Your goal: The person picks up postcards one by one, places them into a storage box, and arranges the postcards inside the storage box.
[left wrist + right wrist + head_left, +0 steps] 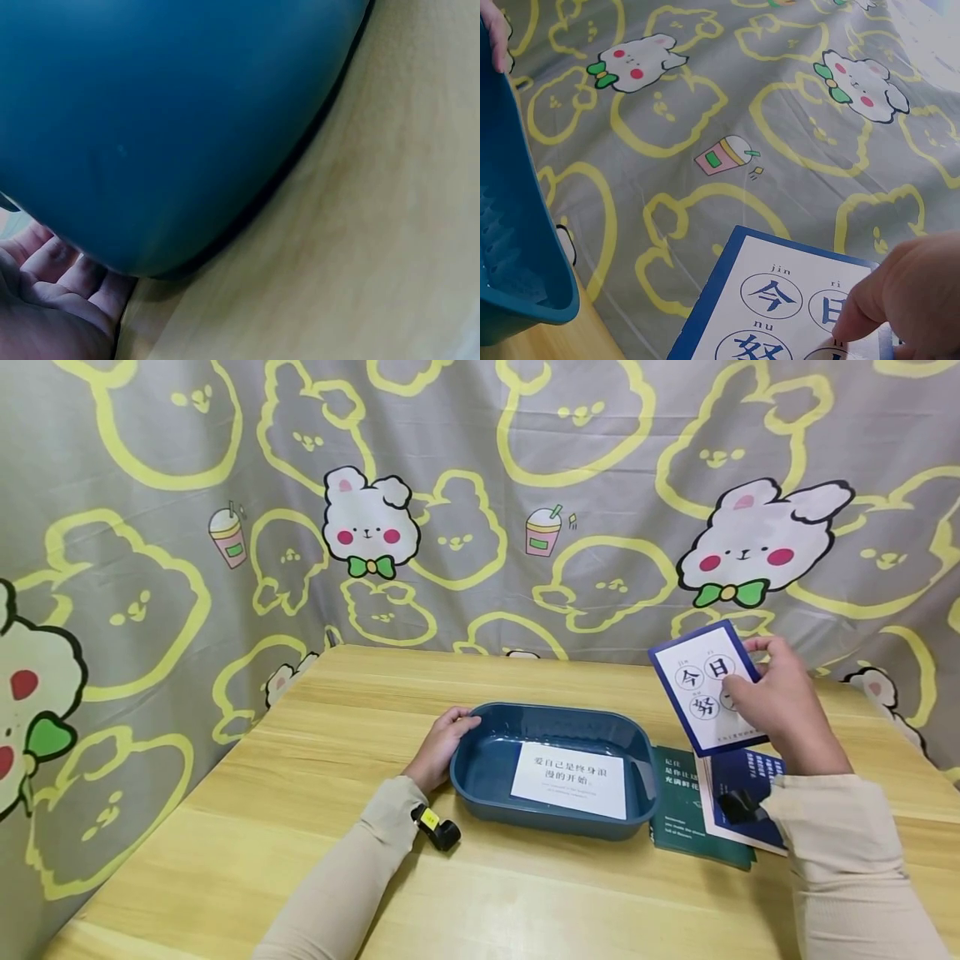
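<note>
My right hand (787,702) pinches a white card with a blue border (701,693), thumb across its printed face. The card is tilted in the air, right of a dark blue plastic basin (480,806). Large circled characters show on the card (765,262) in the right wrist view. At the basin's left end, my left hand (438,747) grips the rim; in the left wrist view its fingers (56,259) lie against the outer wall. Inside the basin lies a white card (570,781) with printed text, face up.
Just right of the basin, a green card (686,827) and a blue card with a pale border (738,768) overlap on the wooden table (315,827). A grey curtain (465,435) with yellow outlines and rabbits hangs behind the table and along its left side.
</note>
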Demonstrator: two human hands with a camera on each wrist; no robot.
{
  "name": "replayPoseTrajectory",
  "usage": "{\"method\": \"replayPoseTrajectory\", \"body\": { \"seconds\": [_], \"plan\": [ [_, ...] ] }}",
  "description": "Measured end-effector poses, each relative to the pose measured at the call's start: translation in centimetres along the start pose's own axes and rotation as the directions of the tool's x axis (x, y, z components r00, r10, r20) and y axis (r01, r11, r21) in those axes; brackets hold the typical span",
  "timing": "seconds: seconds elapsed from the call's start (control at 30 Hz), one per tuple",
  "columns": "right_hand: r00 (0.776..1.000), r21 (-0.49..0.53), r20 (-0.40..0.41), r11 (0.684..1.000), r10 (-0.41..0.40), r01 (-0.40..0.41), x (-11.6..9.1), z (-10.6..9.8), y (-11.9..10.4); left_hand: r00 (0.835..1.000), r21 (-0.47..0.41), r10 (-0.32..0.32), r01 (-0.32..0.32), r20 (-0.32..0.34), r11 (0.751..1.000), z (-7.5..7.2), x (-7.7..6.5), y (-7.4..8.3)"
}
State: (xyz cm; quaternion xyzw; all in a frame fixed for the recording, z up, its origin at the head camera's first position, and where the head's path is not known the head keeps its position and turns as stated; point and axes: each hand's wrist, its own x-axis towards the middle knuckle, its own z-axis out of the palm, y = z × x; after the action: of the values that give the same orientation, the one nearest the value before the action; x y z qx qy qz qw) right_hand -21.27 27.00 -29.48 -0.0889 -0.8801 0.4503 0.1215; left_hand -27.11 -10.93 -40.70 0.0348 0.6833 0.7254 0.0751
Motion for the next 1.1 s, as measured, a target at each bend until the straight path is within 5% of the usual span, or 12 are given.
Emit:
{"method": "replayPoseTrajectory", "body": {
  "seconds": [1.1],
  "plan": [
    [0.988, 0.003, 0.03, 0.988, -0.154, 0.154, -1.5, 2.9, -2.6, 1.0, -0.014, -0.004, 0.004, -0.009, 1.0, -0.1, 0.2, -0.3]
  ]
}}
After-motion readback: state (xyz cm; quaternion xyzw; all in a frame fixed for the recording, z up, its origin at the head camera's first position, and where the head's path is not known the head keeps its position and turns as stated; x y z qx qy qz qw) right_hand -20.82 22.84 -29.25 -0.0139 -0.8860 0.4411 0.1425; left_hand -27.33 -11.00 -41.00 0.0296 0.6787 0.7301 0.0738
